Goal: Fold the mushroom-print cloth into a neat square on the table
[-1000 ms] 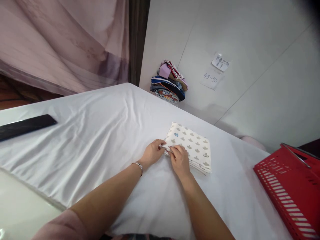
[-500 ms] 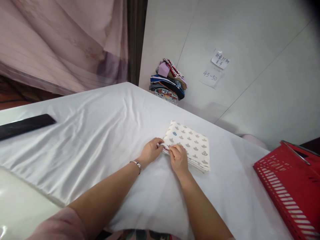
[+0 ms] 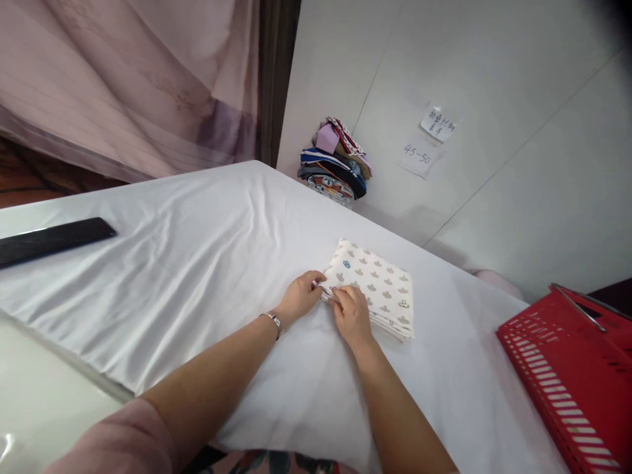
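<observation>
A folded white cloth (image 3: 378, 280) printed with grey motifs lies flat on the white sheet that covers the table (image 3: 212, 263). Its layered edge faces me. My left hand (image 3: 301, 295) pinches the near left corner of the cloth between thumb and fingers. Just to the right, my right hand (image 3: 351, 313) grips the same near edge, fingers closed on the fabric. A silver bracelet (image 3: 273, 322) circles my left wrist.
A red plastic basket (image 3: 567, 368) stands at the right. Against the wall is a stack of folded clothes (image 3: 336, 161). At the far left lies a flat black object (image 3: 59, 238). Paper notes (image 3: 419, 155) hang on the wall, and a pink curtain (image 3: 148, 79) is behind the table.
The view has shifted slightly. Both hands stay at the near left edge of the cloth, with only slight finger movement.
</observation>
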Available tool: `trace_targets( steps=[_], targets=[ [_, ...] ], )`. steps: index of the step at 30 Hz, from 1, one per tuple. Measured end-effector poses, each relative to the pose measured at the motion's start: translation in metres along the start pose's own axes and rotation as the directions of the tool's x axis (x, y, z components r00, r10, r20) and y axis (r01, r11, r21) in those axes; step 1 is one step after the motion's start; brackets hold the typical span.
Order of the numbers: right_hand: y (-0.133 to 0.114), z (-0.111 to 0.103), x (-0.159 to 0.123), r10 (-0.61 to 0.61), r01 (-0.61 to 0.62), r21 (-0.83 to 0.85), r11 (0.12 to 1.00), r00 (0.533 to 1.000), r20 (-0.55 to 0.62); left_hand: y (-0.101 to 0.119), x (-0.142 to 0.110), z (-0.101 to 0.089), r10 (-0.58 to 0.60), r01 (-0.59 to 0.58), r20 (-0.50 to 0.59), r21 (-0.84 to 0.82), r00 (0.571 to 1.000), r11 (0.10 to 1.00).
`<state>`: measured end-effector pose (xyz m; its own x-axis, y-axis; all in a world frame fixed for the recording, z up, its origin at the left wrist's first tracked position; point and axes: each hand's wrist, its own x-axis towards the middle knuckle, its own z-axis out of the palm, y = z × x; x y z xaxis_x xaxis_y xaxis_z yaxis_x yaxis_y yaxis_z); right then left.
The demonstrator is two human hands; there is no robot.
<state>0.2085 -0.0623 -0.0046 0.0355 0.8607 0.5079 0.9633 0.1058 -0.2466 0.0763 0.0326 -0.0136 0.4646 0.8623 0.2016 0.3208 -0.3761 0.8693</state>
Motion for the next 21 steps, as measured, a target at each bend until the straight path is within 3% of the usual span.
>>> trace_targets(
  steps=[7,14,21],
  targets=[
    [0.0021,0.0049,0.0011,0.053,-0.049,0.048,0.998,0.996,-0.076,-0.0026,0.0010,0.0054,0.157,-0.168,-0.090,-0.136,0.984,0.976],
    [0.0023,0.0031,0.0013,0.032,-0.025,0.063,0.998,0.993,-0.117,-0.0037,0.0025,0.0067,0.136,-0.154,-0.108,-0.178,0.985,0.972],
    [0.0013,0.0024,0.0008,0.004,-0.004,0.004,1.000,1.000,-0.025,-0.0033,0.0036,0.0066,0.117,-0.142,-0.124,-0.222,0.985,0.965]
  ],
)
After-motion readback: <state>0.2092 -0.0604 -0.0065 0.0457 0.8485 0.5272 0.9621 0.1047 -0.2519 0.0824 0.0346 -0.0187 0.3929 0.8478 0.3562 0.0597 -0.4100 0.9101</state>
